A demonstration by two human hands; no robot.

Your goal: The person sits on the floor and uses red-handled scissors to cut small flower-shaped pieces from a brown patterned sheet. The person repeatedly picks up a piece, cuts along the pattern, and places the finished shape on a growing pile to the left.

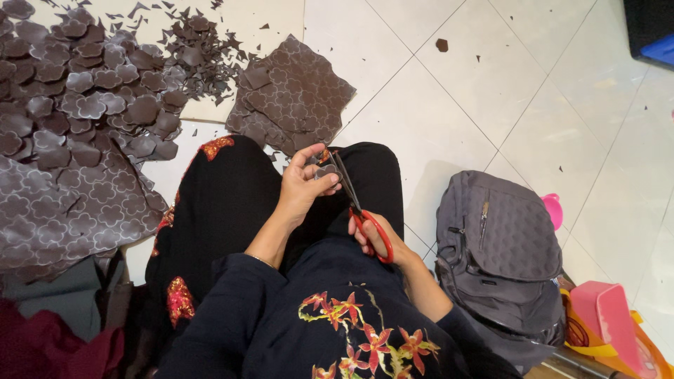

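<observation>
Left hand (303, 184) pinches a small brown piece (324, 170), half hidden; right hand (375, 238) grips red-handled scissors (357, 210).

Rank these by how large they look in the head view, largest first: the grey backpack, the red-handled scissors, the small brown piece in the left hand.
1. Grey backpack
2. Red-handled scissors
3. Small brown piece, partly hidden by the left hand

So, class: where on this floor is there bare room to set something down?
Bare tile lies between the patterned brown sheets and the grey backpack, with only stray scraps. The left is crowded with the pile of cut flower shapes; both hands work over the lap.
</observation>
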